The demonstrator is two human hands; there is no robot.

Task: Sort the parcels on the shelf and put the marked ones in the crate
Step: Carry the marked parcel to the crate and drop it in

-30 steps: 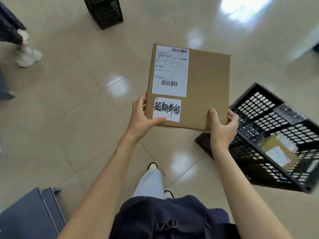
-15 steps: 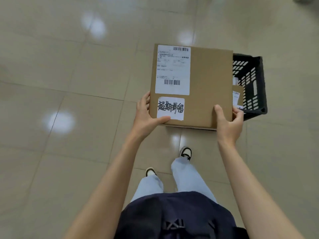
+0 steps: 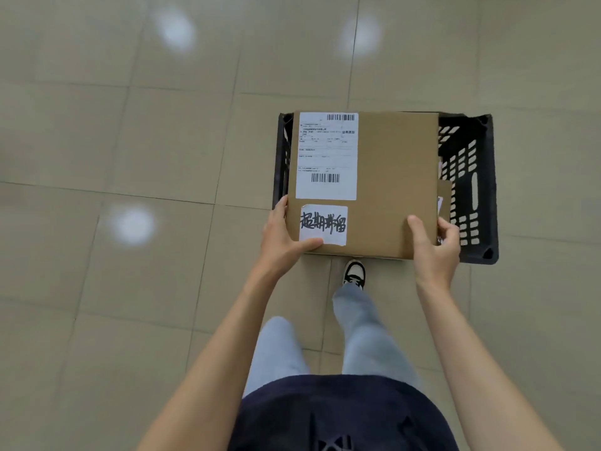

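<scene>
I hold a flat brown cardboard parcel [image 3: 390, 177] level, with a white shipping label and a smaller white sticker bearing handwritten black characters. My left hand [image 3: 281, 239] grips its near left corner, thumb on the sticker. My right hand [image 3: 434, 245] grips the near right corner, thumb on top. The parcel hangs directly over a black slatted plastic crate [image 3: 478, 190] on the floor and hides most of its inside. Another brown parcel [image 3: 444, 193] peeks out in the crate at the held parcel's right edge.
Beige glossy floor tiles [image 3: 130, 125] with light reflections spread all around the crate. My legs and one shoe [image 3: 354, 275] stand just before the crate's near side.
The view swung so the crate, earlier off to the right, now lies straight under the parcel. Both hands kept the same grip on the box.
</scene>
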